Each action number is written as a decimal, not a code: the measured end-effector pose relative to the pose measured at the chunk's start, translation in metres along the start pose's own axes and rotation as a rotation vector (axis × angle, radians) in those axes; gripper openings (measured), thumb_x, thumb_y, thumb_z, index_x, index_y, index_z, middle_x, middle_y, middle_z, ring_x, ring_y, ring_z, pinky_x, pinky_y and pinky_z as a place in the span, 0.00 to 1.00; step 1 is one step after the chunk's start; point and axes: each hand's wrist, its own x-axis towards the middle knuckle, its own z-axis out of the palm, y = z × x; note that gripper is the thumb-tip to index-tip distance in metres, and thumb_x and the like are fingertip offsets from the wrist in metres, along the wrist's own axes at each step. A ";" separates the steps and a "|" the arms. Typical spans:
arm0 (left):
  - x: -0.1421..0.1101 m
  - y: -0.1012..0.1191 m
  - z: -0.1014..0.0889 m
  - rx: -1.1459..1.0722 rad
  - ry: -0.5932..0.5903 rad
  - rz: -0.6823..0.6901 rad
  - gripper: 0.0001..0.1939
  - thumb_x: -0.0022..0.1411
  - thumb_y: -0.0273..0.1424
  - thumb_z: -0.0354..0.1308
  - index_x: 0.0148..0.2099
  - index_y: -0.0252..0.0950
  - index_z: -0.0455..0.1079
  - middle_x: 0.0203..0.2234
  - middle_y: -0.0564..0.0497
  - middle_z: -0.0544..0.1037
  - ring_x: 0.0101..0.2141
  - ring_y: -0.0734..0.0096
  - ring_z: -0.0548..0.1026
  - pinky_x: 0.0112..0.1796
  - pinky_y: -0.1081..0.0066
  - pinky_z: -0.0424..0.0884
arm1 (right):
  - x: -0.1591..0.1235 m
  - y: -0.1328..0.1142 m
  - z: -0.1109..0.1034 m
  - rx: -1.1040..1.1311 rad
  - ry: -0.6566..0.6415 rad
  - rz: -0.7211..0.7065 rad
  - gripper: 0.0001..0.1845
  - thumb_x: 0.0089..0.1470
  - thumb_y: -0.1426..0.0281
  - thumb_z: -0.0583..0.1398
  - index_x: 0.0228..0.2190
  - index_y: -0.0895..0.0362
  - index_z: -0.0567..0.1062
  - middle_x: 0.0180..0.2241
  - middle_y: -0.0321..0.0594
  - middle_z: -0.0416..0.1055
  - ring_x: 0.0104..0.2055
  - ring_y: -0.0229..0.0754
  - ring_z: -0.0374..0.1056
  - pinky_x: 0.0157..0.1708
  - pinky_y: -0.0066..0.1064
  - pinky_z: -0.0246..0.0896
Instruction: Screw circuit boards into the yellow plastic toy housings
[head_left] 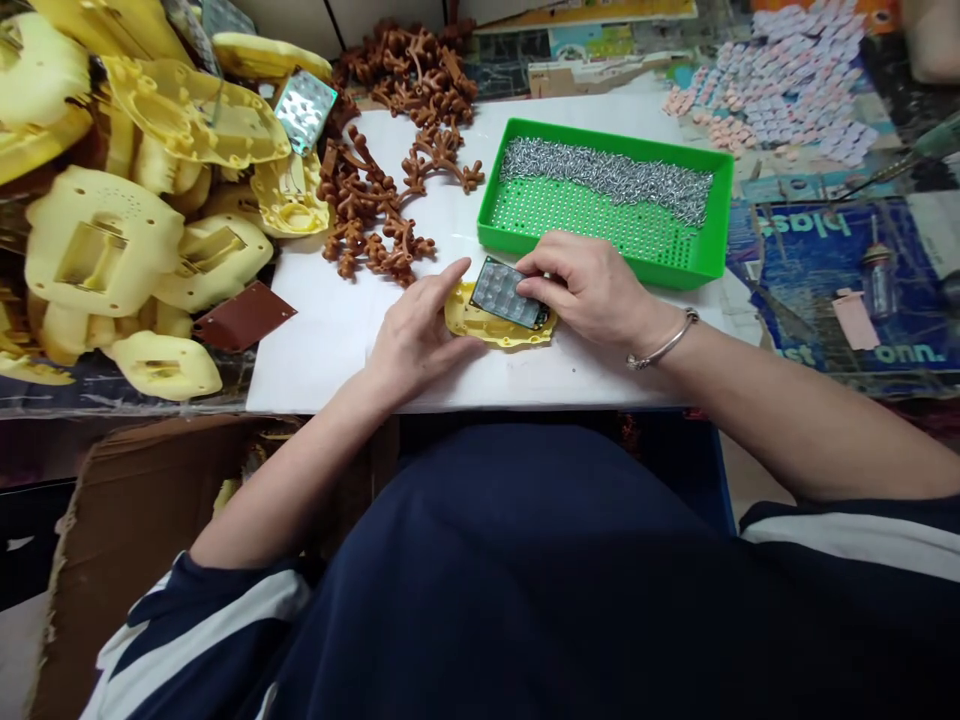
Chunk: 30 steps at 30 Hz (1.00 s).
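Note:
A yellow plastic shell half (495,330) lies on the white work surface in front of me, its hollow side up. Over it sits a dark circuit board (501,291) with a grey dotted sheet on top, slightly tilted. My right hand (581,285) pinches the board's right edge between thumb and fingers. Around the shell's left side curves my left hand (424,330), thumb and fingers apart, touching or very close to its rim. Whether the left fingers grip the shell cannot be made out. Part of the shell is hidden under the board and the right hand.
A green basket (606,255) with many small metal screws stands just beyond my hands. Brown branch-like plastic parts (382,215) lie to the left, beside piled yellow shells (105,240) and a brown board (246,316). Small pale pieces (795,80) and a screwdriver (911,150) are at right.

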 end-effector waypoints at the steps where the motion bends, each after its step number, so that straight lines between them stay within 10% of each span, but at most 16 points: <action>1: -0.002 0.004 0.001 0.003 0.020 0.001 0.40 0.65 0.49 0.62 0.71 0.39 0.55 0.52 0.43 0.77 0.48 0.61 0.76 0.50 0.64 0.75 | 0.000 0.000 -0.001 -0.010 -0.012 -0.018 0.11 0.63 0.67 0.57 0.37 0.56 0.80 0.35 0.43 0.74 0.37 0.44 0.66 0.39 0.36 0.59; 13: -0.013 0.040 0.013 0.051 0.081 -0.157 0.46 0.69 0.48 0.56 0.76 0.42 0.33 0.48 0.43 0.78 0.41 0.63 0.77 0.42 0.63 0.75 | 0.006 0.002 -0.006 -0.010 -0.212 -0.140 0.11 0.63 0.63 0.59 0.41 0.52 0.80 0.35 0.41 0.74 0.35 0.43 0.68 0.35 0.34 0.60; 30: -0.015 0.043 0.016 0.045 0.070 -0.196 0.49 0.67 0.47 0.59 0.76 0.40 0.32 0.47 0.44 0.78 0.43 0.59 0.75 0.46 0.59 0.73 | 0.001 0.005 -0.004 0.027 -0.201 -0.184 0.20 0.68 0.55 0.53 0.44 0.45 0.83 0.36 0.40 0.74 0.34 0.41 0.68 0.35 0.34 0.62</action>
